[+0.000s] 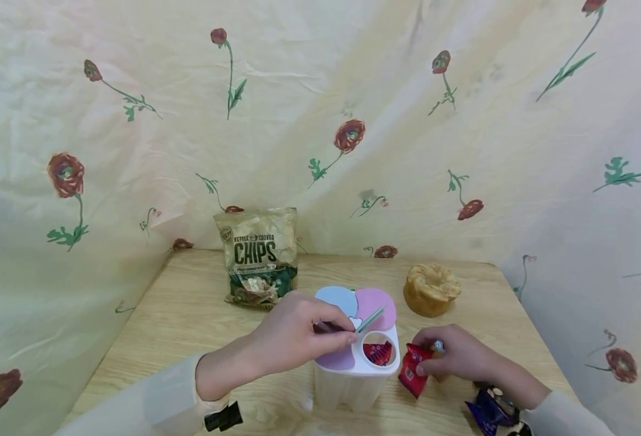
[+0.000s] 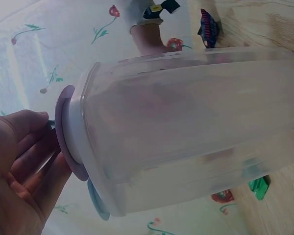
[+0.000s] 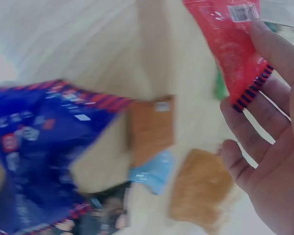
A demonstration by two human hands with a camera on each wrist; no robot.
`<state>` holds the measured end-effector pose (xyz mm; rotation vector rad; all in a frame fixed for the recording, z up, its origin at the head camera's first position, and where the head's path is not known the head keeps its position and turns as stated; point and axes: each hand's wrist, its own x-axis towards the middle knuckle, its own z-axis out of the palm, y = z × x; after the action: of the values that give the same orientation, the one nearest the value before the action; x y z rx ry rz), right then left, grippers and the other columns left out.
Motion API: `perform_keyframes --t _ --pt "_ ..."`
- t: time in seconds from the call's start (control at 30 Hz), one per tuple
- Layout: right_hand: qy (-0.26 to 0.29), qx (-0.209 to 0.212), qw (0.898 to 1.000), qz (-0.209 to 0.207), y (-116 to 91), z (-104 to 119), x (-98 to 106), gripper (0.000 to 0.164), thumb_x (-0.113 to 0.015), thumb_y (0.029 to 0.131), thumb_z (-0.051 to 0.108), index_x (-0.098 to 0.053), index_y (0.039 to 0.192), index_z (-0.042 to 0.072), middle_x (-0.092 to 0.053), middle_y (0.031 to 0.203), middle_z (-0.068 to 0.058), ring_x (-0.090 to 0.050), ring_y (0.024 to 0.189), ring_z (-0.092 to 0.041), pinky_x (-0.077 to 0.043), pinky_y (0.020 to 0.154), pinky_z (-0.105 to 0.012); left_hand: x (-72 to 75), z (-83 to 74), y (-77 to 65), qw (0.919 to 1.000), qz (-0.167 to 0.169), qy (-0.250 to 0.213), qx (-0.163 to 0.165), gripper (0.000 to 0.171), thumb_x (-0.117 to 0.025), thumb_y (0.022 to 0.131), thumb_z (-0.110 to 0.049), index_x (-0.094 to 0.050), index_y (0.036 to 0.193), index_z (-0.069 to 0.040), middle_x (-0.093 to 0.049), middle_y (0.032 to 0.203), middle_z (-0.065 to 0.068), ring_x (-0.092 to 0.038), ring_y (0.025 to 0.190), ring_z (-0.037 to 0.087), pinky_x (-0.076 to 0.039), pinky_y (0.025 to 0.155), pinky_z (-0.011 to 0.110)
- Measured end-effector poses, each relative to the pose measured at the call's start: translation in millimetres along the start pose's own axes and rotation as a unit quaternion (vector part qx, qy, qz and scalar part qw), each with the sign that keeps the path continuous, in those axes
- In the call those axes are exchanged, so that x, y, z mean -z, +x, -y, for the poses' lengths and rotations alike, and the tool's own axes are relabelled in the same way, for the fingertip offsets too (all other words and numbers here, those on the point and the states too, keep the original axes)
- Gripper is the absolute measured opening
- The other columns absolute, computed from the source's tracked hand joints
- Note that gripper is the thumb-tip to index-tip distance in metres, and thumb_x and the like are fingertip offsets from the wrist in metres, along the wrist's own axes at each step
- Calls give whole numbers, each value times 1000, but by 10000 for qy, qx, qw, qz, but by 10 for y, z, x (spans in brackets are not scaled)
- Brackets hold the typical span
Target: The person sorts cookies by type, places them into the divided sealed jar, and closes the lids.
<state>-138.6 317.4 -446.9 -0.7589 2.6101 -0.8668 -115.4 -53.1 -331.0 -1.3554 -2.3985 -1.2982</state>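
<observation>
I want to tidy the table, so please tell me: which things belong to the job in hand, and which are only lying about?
Job in hand:
red packet, held by the right hand
container, another red packet visible through its opening
pale green flap, pinched by the left hand

Apparently just lying about:
chips bag
round pastry
dark blue packet

Cream cloth backdrop (image 1: 282, 145) with red flowers, wood-grain tabletop (image 1: 184, 321)
</observation>
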Motion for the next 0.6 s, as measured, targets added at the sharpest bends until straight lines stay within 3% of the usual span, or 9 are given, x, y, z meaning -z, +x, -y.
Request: perform_keyframes --t 0.17,0.33,0.6 --pt "28 388 9961 -789 -83 224 200 32 -82 87 36 -75 115 21 -73 99 15 -62 84 -3 -51 67 -26 -1 3 0 10000 -13 53 -40 6 -77 93 -23 -82 91 -19 -77 84 -11 -61 72 -9 -52 63 12" --pt "-161 885 9819 -1669 -163 493 391 33 -86 84 20 -74 114 24 -72 97 16 -62 82 -5 -49 63 -24 -1 -6 3 9999 -29 124 -56 5 -78 93 -22 -81 90 -19 -77 84 -11 -61 72 -9 -51 63 11" --pt "-44 1249 9682 -2169 -291 892 624 46 -88 77 4 -72 117 22 -72 96 12 -60 78 -7 -48 65 -24 10 -26 5 10000 20 89 4 4 -79 92 -21 -81 91 -18 -77 84 -11 -61 73 -9 -52 63 11"
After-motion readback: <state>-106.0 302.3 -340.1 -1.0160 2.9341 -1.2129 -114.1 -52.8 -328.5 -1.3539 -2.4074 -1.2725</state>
